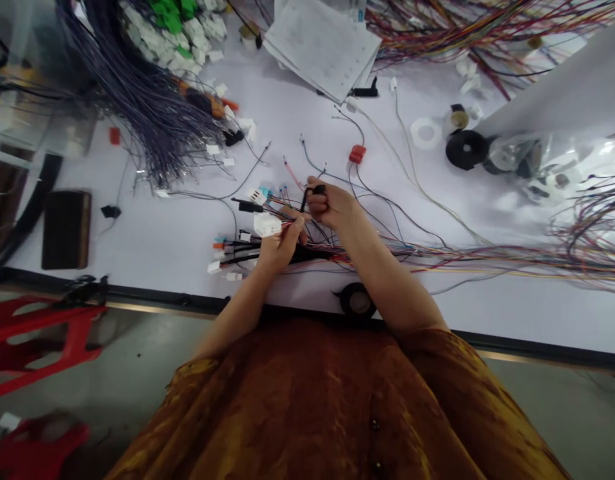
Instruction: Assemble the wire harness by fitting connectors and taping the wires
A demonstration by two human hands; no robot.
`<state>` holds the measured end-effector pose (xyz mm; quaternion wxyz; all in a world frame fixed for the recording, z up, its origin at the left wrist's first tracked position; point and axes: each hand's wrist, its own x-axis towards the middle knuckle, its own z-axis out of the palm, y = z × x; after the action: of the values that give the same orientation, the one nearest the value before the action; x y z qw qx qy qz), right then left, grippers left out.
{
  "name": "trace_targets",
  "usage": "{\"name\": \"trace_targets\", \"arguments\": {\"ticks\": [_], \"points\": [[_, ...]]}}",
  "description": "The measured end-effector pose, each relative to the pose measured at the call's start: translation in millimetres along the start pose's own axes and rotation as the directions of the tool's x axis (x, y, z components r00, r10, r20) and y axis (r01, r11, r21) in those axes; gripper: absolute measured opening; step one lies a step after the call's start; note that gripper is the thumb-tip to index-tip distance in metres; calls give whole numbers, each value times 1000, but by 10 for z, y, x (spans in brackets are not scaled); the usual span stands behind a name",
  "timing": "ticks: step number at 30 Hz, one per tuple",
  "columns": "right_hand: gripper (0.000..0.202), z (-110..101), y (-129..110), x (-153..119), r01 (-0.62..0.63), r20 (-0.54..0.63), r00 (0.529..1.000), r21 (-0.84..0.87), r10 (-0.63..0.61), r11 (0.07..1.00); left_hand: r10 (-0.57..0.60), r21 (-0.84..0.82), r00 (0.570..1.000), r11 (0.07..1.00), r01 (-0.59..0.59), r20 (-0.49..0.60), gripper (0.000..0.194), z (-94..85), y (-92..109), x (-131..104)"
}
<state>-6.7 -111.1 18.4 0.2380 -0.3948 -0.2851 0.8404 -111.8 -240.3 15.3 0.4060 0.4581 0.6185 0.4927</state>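
My left hand (280, 250) is closed around a bundle of thin wires, just behind a white connector (267, 225). My right hand (332, 205) has its fingers curled in a pinch on a narrow black strip that looks like tape (304, 200). The strip runs down to the wires at my left fingertips. Beside the left hand lie a white and blue connector (258, 195), a black connector (250, 206) and several small connectors on black-sleeved branches. The wire harness (437, 253) stretches away to the right along the table.
A black tape roll (357, 300) lies at the table's front edge. Dark purple wires (157, 120) and white connectors (197, 40) are heaped at the upper left. Papers (327, 50), a red connector (357, 154) and a phone-like dark object (66, 230) also lie on the table.
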Motion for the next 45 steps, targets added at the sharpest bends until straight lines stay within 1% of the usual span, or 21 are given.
{"name": "trace_targets", "arguments": {"ticks": [3, 4, 6, 8, 9, 11, 13, 15, 16, 18, 20, 23, 25, 28, 30, 33, 35, 37, 40, 43, 45], "points": [[18, 143, 22, 123, -130, 7, 991, -26, 130, 991, 159, 201, 986, 969, -147, -44, 22, -178, -32, 12], [17, 180, 12, 137, -123, 12, 992, -93, 125, 988, 196, 241, 980, 954, -179, -46, 20, -224, -34, 20], [17, 226, -35, 93, -29, -23, 999, -251, 23, 967, 235, 276, 971, 936, -216, -36, 19, -278, -21, 27], [14, 243, -95, -80, 121, -73, 985, -372, -158, 920, 241, 282, 969, 935, -216, -55, 21, -284, 11, 18], [12, 245, -113, -216, 195, -63, 968, -411, -241, 891, 231, 272, 970, 941, -202, -79, 22, -275, 32, 10], [13, 238, -89, -553, 292, 39, 949, -474, -311, 831, 175, 214, 975, 966, -143, -139, 26, -247, 76, -3], [17, 224, 41, -887, 301, 177, 954, -582, -243, 756, 70, 112, 984, 992, -52, -164, 31, -226, 115, -10], [16, 220, 261, -1103, 281, 161, 958, -674, -236, 683, -53, 7, 985, 998, 55, -162, 35, -220, 137, -13], [17, 228, 386, -1144, 271, 128, 959, -670, -253, 691, -99, -34, 982, 995, 95, -159, 36, -220, 141, -13], [24, 269, 614, -1101, 260, 78, 963, -536, -259, 803, -130, -86, 976, 989, 116, -175, 39, -219, 136, -15], [34, 334, 761, -955, 228, 68, 974, -278, -218, 933, -96, -95, 972, 993, 77, -213, 38, -207, 125, -20], [44, 446, 827, -753, 198, -11, 980, 46, -198, 979, -70, -100, 970, 994, 48, -234, 37, -167, 112, -37], [43, 508, 823, -700, 241, -106, 968, 152, -227, 958, -97, -150, 971, 987, 65, -219, 40, -139, 102, -53], [38, 555, 813, -717, 278, -187, 952, 193, -242, 941, -140, -200, 974, 974, 104, -178, 44, -129, 82, -66], [35, 548, 796, -753, 264, -180, 956, 189, -231, 946, -121, -170, 977, 981, 91, -175, 43, -148, 72, -57], [32, 480, 719, -817, 214, -122, 973, 151, -196, 965, -8, -96, 983, 995, -10, -181, 37, -173, 69, -23], [29, 402, 619, -859, 180, -73, 982, 42, -177, 983, 57, -100, 987, 992, -73, -151, 36, -162, 70, 3], [25, 314, 484, -890, 193, -14, 980, -172, -199, 966, 78, -178, 990, 979, -98, -115, 36, -127, 71, 29], [19, 215, 266, -906, 271, 75, 961, -457, -267, 847, 48, -358, 998, 932, -63, -50, 33, -67, 80, 71], [16, 196, 126, -874, 279, 83, 956, -549, -281, 788, -2, -469, 1000, 883, 5, 8, 31, -16, 104, 116], [14, 212, 93, -828, 240, 73, 969, -527, -238, 815, -50, -514, 998, 856, 56, 26, 29, 19, 113, 142]]}}
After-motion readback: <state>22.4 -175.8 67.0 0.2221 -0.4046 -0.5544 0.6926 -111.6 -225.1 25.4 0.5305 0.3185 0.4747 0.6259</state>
